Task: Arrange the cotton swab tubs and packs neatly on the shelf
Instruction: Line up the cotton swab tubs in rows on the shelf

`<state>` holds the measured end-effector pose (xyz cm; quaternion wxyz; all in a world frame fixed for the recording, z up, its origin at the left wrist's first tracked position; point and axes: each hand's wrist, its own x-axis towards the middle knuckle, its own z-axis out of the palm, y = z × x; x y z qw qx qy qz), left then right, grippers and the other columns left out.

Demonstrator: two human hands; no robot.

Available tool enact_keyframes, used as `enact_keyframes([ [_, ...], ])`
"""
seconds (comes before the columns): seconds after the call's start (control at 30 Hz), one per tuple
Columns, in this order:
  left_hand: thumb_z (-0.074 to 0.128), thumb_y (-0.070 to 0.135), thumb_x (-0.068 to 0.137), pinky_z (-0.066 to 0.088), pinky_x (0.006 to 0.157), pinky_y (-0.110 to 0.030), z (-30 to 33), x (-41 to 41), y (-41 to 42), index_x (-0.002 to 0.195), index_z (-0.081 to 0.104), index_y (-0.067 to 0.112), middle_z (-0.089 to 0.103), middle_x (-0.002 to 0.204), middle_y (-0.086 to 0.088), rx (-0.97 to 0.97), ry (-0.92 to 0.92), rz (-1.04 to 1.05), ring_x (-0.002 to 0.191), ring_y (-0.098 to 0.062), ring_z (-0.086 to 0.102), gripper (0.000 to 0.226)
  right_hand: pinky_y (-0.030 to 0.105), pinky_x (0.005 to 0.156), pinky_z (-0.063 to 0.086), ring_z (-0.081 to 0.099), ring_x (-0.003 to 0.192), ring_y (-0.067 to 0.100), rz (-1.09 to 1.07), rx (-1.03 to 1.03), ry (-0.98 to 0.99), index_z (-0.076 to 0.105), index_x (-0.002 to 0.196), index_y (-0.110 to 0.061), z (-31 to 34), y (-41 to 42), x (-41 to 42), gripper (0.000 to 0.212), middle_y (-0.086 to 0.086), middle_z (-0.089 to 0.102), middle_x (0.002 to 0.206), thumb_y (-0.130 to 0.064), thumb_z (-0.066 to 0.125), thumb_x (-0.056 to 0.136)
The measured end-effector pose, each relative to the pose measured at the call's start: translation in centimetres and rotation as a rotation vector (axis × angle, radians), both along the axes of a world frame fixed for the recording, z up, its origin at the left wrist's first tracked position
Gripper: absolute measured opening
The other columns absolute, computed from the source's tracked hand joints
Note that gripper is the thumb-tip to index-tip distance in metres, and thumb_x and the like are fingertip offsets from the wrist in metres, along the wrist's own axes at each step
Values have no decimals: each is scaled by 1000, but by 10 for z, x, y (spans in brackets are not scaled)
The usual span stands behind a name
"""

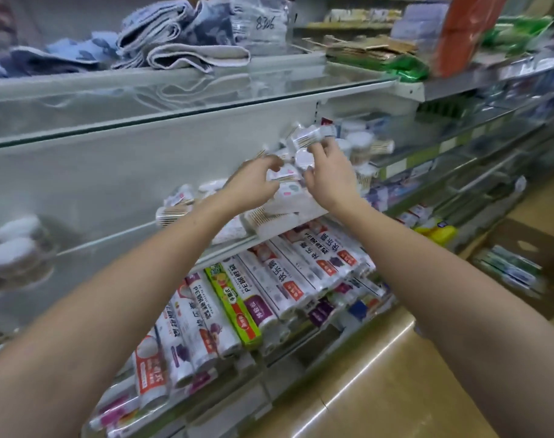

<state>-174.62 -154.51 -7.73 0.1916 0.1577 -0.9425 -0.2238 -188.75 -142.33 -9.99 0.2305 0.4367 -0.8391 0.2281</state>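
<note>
Hands over blurred swab tubs

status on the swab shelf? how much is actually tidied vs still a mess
Done: the clear round tubs of wooden-stick cotton swabs at the right stand upright together. In hand: both hands are in the heap; the right hand grips a white round-lidded tub, the left hand curls over a small white pack. Left: tubs piled askew above the hands and loose packs lying flat at the left.
</note>
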Motion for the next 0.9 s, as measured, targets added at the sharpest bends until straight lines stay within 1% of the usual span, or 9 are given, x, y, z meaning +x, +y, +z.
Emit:
enact_keyframes([
  [0.1,55,11,89,38,106,-30,0,-42,17,138,53,13,56,141,-3,-25,28,-6,129,-19,51,49,41,79,48,57,103,37,-75,-36,-41,51,126,-6,1,16,-35,39,20,40,139,-19,60,91],
  [0.2,55,12,89,40,98,-28,1,-78,30,138,52,14,54,140,1,-11,73,9,125,-15,52,49,44,81,51,57,103,36,-66,-75,-52,48,133,-6,-2,31,-66,43,18,39,139,-22,56,94],
  [0.23,55,12,90,39,96,-26,1,-89,33,137,53,14,54,139,2,-6,81,8,123,-14,52,48,43,79,50,57,101,37,-64,-70,-55,46,135,-6,-3,35,-77,45,18,38,139,-20,55,94],
  [0.33,56,12,89,37,102,-25,2,-120,42,137,52,13,56,139,-3,-19,94,-18,128,-18,51,49,43,76,48,57,102,39,-65,-44,-73,42,140,-9,-7,45,-110,49,19,33,146,-11,53,92],
  [0.43,56,12,88,40,98,-25,1,-146,51,137,53,14,58,138,-3,-42,102,-14,123,-19,54,49,46,86,49,52,120,42,-48,47,-117,32,150,-14,-10,49,-140,58,16,20,159,-15,52,95],
  [0.5,55,13,89,42,101,-29,1,-161,57,136,55,14,57,139,-3,-82,103,-7,125,-20,53,47,47,94,47,48,128,42,-28,131,-143,29,151,-16,-12,50,-156,59,16,16,162,-21,52,97],
  [0.6,53,15,90,44,103,-35,0,-177,64,135,57,14,58,138,-4,-120,93,14,128,-22,52,45,48,84,49,55,114,43,2,105,-177,39,135,-14,-12,48,-168,39,21,30,152,-23,50,99],
  [0.73,53,15,87,45,103,-36,-3,-192,67,135,56,17,58,139,-1,-101,74,69,128,-21,52,48,41,66,42,59,93,38,42,8,-175,40,120,-11,-9,47,-172,24,18,52,122,-24,47,101],
  [0.9,56,16,84,47,103,-40,-2,-203,68,139,53,19,56,141,0,-57,60,118,128,-19,52,55,39,67,43,60,94,31,35,-92,-153,42,116,-14,-9,54,-178,23,11,59,114,-26,53,100],
])
